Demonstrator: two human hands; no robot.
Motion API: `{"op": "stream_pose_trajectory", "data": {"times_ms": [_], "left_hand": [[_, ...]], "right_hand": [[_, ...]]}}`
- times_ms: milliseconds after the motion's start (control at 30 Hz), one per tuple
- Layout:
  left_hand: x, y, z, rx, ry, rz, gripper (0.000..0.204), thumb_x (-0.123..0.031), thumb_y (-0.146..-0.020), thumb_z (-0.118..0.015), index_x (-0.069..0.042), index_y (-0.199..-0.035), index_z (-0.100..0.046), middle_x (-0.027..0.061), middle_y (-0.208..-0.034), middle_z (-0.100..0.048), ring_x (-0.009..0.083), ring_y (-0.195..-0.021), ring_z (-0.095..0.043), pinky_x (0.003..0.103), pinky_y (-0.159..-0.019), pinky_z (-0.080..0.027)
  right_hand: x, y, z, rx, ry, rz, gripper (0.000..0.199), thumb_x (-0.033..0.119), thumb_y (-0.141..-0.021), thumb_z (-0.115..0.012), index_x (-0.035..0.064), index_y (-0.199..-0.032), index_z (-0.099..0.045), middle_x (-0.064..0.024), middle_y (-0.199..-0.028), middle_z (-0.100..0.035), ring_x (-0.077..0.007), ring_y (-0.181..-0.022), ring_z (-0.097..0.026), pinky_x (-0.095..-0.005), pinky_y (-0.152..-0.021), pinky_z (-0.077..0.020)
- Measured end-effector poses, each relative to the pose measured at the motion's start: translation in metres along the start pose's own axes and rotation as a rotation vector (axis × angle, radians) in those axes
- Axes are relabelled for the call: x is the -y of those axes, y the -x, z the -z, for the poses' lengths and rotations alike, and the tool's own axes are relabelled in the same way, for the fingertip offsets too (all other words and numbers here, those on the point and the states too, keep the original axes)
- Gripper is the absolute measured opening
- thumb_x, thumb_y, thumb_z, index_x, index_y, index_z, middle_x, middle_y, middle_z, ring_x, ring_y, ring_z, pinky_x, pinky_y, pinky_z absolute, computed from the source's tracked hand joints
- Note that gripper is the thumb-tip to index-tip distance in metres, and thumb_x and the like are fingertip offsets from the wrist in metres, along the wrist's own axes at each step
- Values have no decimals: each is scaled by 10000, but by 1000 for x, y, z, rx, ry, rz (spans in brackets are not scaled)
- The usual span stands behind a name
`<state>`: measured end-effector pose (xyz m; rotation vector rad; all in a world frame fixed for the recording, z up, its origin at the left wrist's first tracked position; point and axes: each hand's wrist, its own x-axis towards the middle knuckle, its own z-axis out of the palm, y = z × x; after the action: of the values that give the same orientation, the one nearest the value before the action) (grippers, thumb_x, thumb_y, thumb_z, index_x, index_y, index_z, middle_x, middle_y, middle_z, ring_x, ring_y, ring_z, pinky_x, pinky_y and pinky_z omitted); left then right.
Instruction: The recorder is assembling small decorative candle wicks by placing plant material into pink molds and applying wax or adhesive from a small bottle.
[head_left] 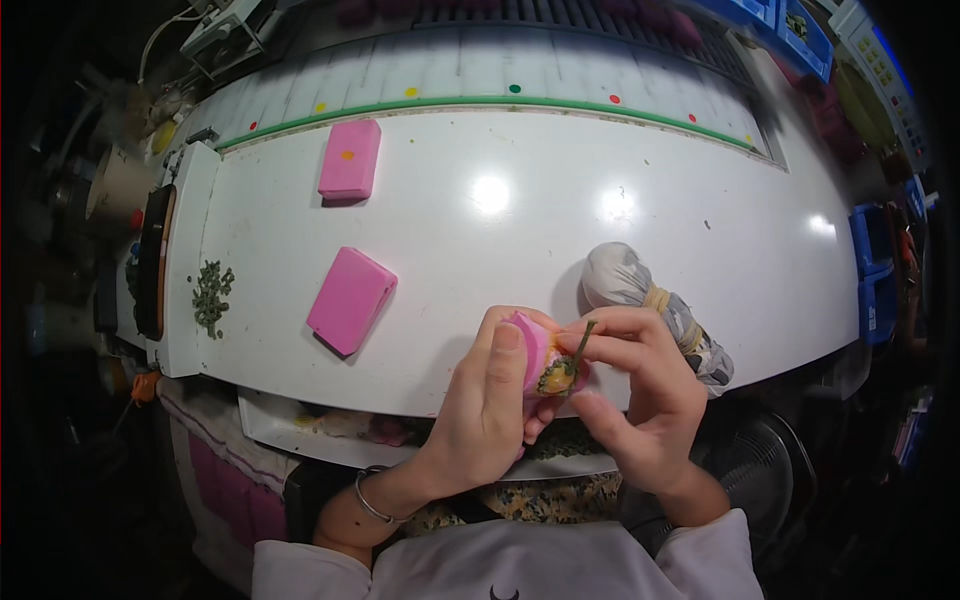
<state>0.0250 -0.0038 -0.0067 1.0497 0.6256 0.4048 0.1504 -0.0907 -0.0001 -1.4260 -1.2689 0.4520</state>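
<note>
My left hand point(487, 390) is closed round a soft pink rubber mould point(535, 352), which is bent open near the table's front edge. Inside the bent part sits a lumpy green and yellow piece point(556, 376). A thin green stem point(585, 345) sticks up from it. My right hand point(645, 400) bends its fingers round the mould's right side. Its index fingertip presses at the mould's edge by the stem, and the thumb lies lower, close to the lumpy piece. Part of the mould is hidden behind my left fingers.
Two closed pink blocks point(352, 300) lie left of my hands. Small green pieces point(211, 298) are heaped at the far left. A tied cloth pouch point(620, 278) rests just beyond my right hand. Below the table edge is a drawer point(270, 420); blue bins point(874, 275) stand at right.
</note>
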Motion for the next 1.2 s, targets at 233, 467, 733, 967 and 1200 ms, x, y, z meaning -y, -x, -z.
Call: {"op": "stream_pose_trajectory", "data": {"times_ms": [233, 467, 733, 967, 1200], "left_hand": [[5, 0, -2, -38, -25, 45, 377, -354, -1001, -251, -24, -1036, -430, 43, -694, -513, 50, -507, -449, 189, -457, -371], [4, 1, -2, -32, -60, 28, 367, -352, -1000, -261, -24, -1052, -416, 34, -682, -508, 52, -505, -450, 190, -450, -369], [-6, 0, 5, -69, 11, 21, 420, -428, -984, -283, -40, -1115, -379, 43, -694, -492, 50, -506, -439, 187, -435, -375], [-17, 7, 42, -11, -219, -96, 357, -300, -967, -406, -11, -1140, -526, 68, -766, -522, 82, -610, -480, 218, -578, -426], [-9, 18, 16, 75, -212, -183, 191, -21, -825, -615, 57, -998, -627, 95, -955, -607, 123, -895, -576, 251, -803, -442]], "right_hand": [[-6, 2, -2, -29, -450, -241, 150, -43, -775, -651, -27, -919, -613, -124, -1011, -546, -140, -867, -534, -249, -772, -436], [-1, 3, -3, -52, -410, -200, 155, -65, -754, -659, -31, -897, -613, -130, -978, -561, -153, -870, -536, -257, -777, -439], [8, 0, -2, -119, -376, -205, 156, -67, -730, -664, -18, -877, -642, -119, -938, -577, -155, -825, -518, -256, -740, -424], [15, 1, 13, -211, -308, -192, 202, -108, -777, -582, -59, -971, -604, -115, -893, -608, -107, -712, -540, -220, -646, -433], [15, 2, -7, -100, -146, -106, 249, -86, -772, -612, -78, -1021, -622, -154, -867, -632, -150, -719, -603, -230, -592, -483]]}}
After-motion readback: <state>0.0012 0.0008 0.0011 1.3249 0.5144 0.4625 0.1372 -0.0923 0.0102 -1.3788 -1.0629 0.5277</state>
